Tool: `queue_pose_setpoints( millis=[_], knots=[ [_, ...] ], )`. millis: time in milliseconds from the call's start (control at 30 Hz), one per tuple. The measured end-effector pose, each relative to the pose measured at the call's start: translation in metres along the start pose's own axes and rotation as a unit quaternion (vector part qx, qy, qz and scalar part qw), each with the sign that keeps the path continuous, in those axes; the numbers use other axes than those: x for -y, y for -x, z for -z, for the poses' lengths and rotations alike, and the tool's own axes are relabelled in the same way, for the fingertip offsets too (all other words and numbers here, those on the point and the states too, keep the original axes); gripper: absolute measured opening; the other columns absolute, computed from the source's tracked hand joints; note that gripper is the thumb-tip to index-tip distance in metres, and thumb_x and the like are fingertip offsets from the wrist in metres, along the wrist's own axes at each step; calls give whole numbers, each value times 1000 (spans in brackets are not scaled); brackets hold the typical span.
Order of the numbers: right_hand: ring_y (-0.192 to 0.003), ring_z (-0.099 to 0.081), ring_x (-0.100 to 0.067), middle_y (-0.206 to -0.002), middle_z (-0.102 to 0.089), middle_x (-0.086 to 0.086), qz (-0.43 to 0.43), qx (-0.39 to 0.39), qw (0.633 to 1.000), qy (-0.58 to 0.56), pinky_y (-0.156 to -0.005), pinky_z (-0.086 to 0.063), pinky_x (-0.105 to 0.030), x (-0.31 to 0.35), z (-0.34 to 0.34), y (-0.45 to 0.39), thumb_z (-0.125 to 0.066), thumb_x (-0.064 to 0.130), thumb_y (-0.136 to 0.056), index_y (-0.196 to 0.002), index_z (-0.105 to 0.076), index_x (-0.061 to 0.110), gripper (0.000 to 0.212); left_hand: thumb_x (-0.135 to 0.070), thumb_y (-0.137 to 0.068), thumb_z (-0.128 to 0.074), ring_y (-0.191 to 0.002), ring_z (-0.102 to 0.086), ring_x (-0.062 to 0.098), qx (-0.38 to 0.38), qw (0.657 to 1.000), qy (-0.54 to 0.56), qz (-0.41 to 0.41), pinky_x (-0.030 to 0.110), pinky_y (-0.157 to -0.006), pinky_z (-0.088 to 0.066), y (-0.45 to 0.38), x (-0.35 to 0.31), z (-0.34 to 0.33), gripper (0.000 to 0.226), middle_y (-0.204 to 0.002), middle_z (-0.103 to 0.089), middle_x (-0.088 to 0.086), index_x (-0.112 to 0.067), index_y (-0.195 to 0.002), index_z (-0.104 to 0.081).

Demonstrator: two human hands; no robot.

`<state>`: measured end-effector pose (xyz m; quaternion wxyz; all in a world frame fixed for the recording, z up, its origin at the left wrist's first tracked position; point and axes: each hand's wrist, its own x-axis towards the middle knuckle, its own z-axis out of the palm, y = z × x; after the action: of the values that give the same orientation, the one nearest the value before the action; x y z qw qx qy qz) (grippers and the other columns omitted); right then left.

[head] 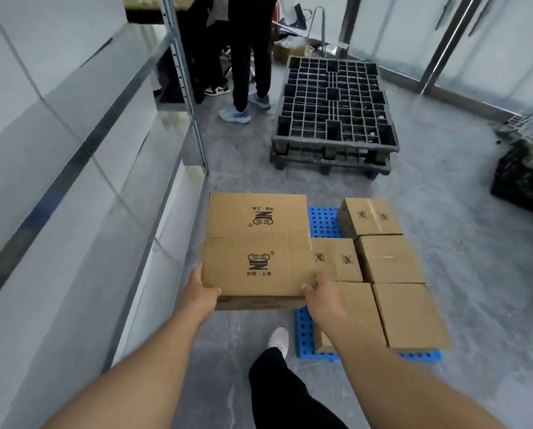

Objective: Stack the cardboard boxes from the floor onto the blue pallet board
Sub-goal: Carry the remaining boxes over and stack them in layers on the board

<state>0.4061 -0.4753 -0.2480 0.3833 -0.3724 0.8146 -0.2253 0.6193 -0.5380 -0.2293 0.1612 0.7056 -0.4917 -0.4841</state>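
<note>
I carry a large cardboard box (257,243) with black printed logos, held up in front of me. My left hand (200,292) grips its near left corner and my right hand (316,294) grips its near right corner. The box hangs over the left part of the blue pallet board (322,221), which lies on the floor. Several smaller cardboard boxes (392,258) sit on the board's right side in rows. The board's left edge is hidden behind the carried box.
A black plastic pallet stack (333,116) stands farther ahead. Metal shelving (184,88) runs along the left. A person's legs (249,57) stand at the back. A dark crate (525,178) sits at the right. My foot (279,339) is beside the board.
</note>
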Motion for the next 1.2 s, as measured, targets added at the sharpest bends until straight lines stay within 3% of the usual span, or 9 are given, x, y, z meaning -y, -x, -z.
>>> queue_pose_setpoints(
  millis=[167,300,400,567,700,833,967,1067,1200],
  knots=[
    [-95,-58,-23,-106,-62,-8,-23,-32,999,-28,-82,-49,-36,38,12,-78,-46,19,-95,-118,-50,10,26,-5,-89,-52,-122,-48,28,19,999,-38,-16,37,-104,-39,-76,-74,2,67,-139,-47,9,-21,-147,-22],
    [-95,-57,-21,-105,-61,-7,-34,-38,998,-40,-74,-41,-27,76,31,-135,-47,20,-94,-118,-51,10,26,-6,-89,-52,-121,-48,28,32,997,-70,-16,40,-105,-39,-132,-134,8,66,-137,-49,9,-21,-146,-25],
    [-89,-59,-20,-97,-61,-4,-37,-43,997,-58,-71,-46,-30,96,45,-175,-47,21,-93,-108,-53,12,18,-5,-88,-53,-121,-48,27,37,996,-76,-26,39,-104,-39,-170,-172,5,65,-136,-49,8,-21,-145,-27],
    [-87,-56,-19,-100,-57,-3,-45,-39,996,-73,-73,-47,-33,121,58,-229,-45,19,-94,-115,-49,12,23,-6,-89,-52,-120,-48,27,43,996,-76,-23,40,-103,-40,-222,-209,-4,64,-135,-49,7,-23,-145,-27],
    [-91,-55,-19,-106,-59,-4,-62,-48,994,-77,-78,-48,-34,137,55,-264,-46,19,-93,-117,-50,13,24,-3,-88,-53,-119,-48,27,56,996,-70,-28,34,-99,-40,-265,-228,-5,66,-136,-48,8,-24,-145,-26],
    [-81,-53,-15,-98,-57,0,-93,-68,989,-88,-63,-43,-29,156,48,-300,-46,21,-92,-111,-51,17,20,-3,-87,-53,-119,-48,26,81,991,-95,-41,32,-96,-40,-320,-252,-4,71,-138,-47,7,-26,-147,-22],
    [-84,-52,-15,-93,-52,4,-134,-112,980,-101,-71,-44,-31,180,42,-336,-47,21,-91,-107,-51,18,17,0,-87,-51,-104,-46,16,126,983,-105,-80,25,-86,-37,-376,-287,-4,68,-137,-48,5,-23,-146,-25],
    [-83,-52,-14,-94,-53,3,-169,-131,971,-105,-70,-43,-29,203,38,-357,-48,23,-91,-104,-50,19,14,0,-87,-51,-110,-48,19,158,973,-129,-110,26,-88,-38,-419,-315,-1,69,-137,-47,4,-22,-146,-24],
    [-84,-51,-15,-95,-55,3,-211,-170,955,-121,-70,-42,-30,223,30,-381,-51,23,-90,-106,-52,17,17,-1,-86,-52,-95,-46,16,190,955,-176,-142,26,-77,-37,-462,-340,-4,63,-127,-53,5,-21,-142,-31]
  ],
)
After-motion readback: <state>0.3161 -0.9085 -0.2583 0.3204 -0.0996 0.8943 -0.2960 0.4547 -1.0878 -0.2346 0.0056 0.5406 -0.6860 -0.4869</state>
